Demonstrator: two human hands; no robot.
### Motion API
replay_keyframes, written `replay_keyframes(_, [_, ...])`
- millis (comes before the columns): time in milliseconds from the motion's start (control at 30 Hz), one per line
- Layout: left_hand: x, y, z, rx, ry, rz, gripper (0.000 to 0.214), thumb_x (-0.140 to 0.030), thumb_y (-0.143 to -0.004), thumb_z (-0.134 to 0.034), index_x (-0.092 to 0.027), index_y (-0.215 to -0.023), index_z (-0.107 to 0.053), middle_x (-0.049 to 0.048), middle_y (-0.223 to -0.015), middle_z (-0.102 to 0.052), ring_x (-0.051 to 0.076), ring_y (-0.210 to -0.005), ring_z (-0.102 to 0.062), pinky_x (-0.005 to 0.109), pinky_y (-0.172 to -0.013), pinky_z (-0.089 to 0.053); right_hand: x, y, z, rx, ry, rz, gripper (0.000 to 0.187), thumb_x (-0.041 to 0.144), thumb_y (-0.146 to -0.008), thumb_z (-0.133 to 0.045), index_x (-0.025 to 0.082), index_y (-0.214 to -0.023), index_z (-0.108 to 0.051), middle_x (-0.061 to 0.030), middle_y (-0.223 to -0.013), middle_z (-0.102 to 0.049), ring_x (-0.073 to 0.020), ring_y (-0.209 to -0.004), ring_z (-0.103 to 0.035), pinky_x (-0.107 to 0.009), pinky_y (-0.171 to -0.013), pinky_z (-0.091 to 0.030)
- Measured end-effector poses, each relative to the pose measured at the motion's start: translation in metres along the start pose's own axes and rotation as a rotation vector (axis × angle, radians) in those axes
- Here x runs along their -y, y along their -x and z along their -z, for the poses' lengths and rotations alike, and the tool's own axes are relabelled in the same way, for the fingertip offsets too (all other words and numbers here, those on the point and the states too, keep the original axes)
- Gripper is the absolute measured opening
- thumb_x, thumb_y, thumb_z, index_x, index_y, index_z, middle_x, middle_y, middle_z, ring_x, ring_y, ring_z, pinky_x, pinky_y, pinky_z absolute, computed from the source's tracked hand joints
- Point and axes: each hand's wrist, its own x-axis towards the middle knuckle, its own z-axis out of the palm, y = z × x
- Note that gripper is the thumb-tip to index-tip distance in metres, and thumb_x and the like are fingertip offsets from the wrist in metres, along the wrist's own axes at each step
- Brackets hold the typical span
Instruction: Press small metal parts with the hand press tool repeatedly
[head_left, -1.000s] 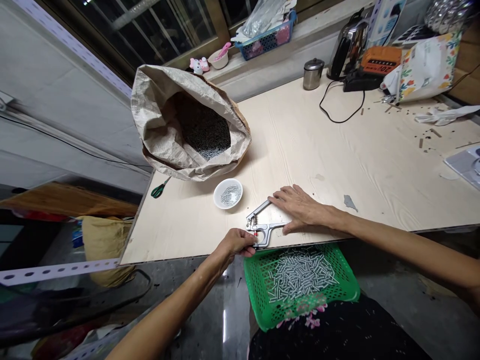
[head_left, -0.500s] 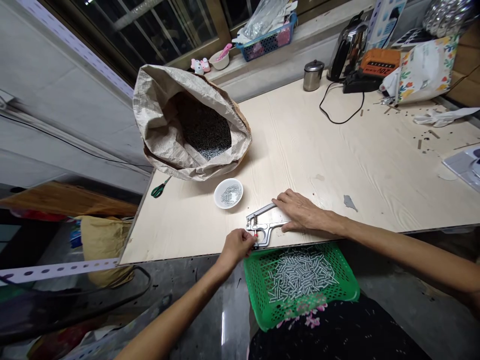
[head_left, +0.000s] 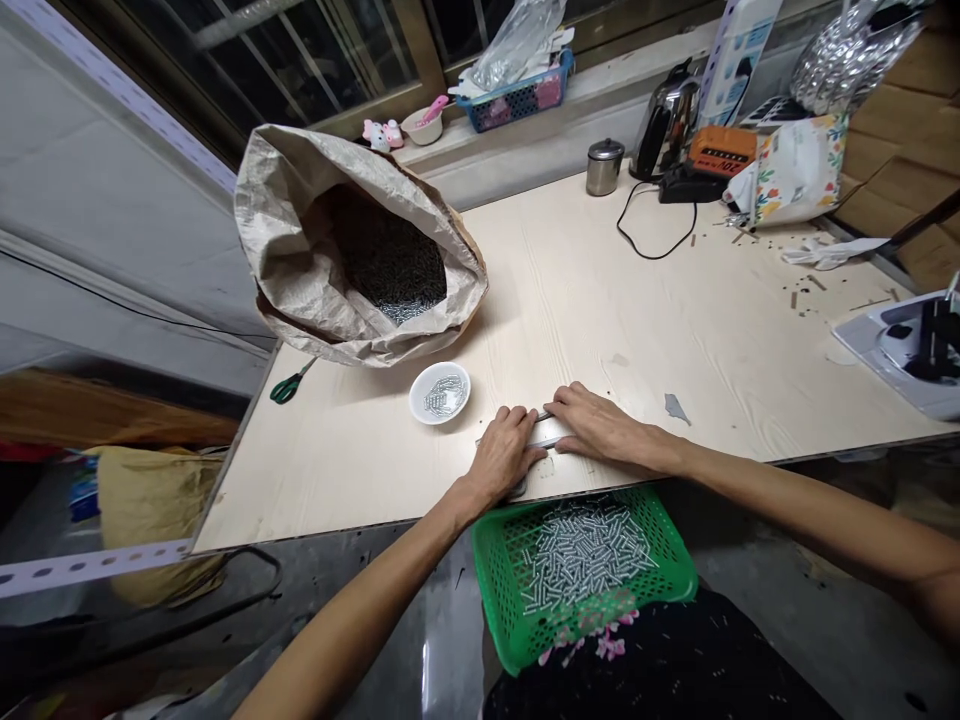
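Silver snap-fastener pliers (head_left: pixel 546 433) lie on the table by its front edge, mostly covered by my hands. My left hand (head_left: pixel 504 455) is closed over the head of the pliers, hiding the jaws. Around the two handles wraps my right hand (head_left: pixel 601 425). Below the edge, a green plastic basket (head_left: pixel 491 600) rests at my lap. It holds many small silvery metal rods (head_left: pixel 592 550), too small to tell whether they are screws or springs. Behind my left hand stands a white bowl (head_left: pixel 417 408) with similar shiny small pieces in it.
A large open sack (head_left: pixel 277 240) with dark and silvery small pieces inside stands at the back left. Green-handled scissors (head_left: pixel 286 388) lie at the left edge. A grey scrap (head_left: pixel 676 408) lies right of my hands. A lidded metal canister (head_left: pixel 604 168) and a kettle (head_left: pixel 667 125) stand at the back.
My left hand has moved from pinching at the red-tipped jaw to lying over the head of the pliers. The handles look closer together. The view has shifted slightly right.
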Motion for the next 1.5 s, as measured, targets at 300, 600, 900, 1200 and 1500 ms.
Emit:
replay_keyframes(300, [-0.005, 0.0, -0.009, -0.081, 0.079, 0.091, 0.021, -0.028, -0.092, -0.051, -0.017, -0.107, -0.061, 0.0086, -0.101, -0.062, 0.023, -0.097, -0.052, 0.038, -0.086, -0.045, 0.0, -0.008, -0.012, 0.0, 0.037, 0.026, 0.01, 0.023, -0.09, -0.054, 0.016, -0.09, -0.061, -0.0085, -0.091, -0.06, -0.0218, -0.089, -0.052, -0.035, -0.077, -0.045])
replay_keyframes(600, [0.02, 0.063, 0.004, -0.37, 0.26, 0.496, 0.028, -0.035, -0.092, -0.046, -0.017, -0.092, -0.068, 0.0078, -0.093, -0.062, 0.021, -0.093, -0.058, 0.032, -0.083, -0.045, 0.011, 0.014, -0.003, -0.109, -0.086, 0.109, 0.038, 0.036, -0.085, -0.063, 0.02, -0.118, -0.055, -0.0106, -0.108, -0.057, -0.0259, -0.099, -0.049, -0.041, -0.082, -0.044])
replay_keyframes(900, [0.017, 0.056, 0.004, 0.114, 0.403, 0.815, 0.031, -0.045, -0.072, -0.064, -0.017, -0.059, -0.063, 0.0027, -0.062, -0.064, 0.016, -0.064, -0.058, 0.024, -0.056, -0.033, 0.024, -0.006, -0.038, -0.151, -0.029, 0.08, 0.01, 0.021, -0.093, -0.051, 0.017, -0.09, -0.06, -0.0059, -0.089, -0.059, -0.0196, -0.084, -0.048, -0.032, -0.073, -0.036])
replay_keyframes(1200, [0.028, 0.059, 0.03, 0.154, -0.005, 0.539, 0.013, -0.019, -0.078, -0.058, -0.016, -0.071, -0.068, 0.0082, -0.083, -0.066, 0.022, -0.086, -0.062, 0.027, -0.066, -0.04, 0.02, -0.008, -0.039, -0.187, -0.043, 0.09, 0.013, 0.021, -0.094, -0.048, 0.019, -0.086, -0.058, -0.0044, -0.088, -0.06, -0.0188, -0.082, -0.049, -0.032, -0.071, -0.034])
replay_keyframes(1500, [0.005, 0.066, 0.055, 0.015, 0.118, 0.347, 0.02, -0.03, -0.088, -0.055, -0.021, -0.093, -0.072, 0.0062, -0.091, -0.067, 0.02, -0.087, -0.06, 0.028, -0.071, -0.043, 0.019, -0.007, -0.043, -0.232, -0.086, 0.083, 0.015, 0.022, -0.094, -0.046, 0.019, -0.086, -0.058, -0.0052, -0.086, -0.06, -0.0197, -0.08, -0.05, -0.033, -0.07, -0.037])
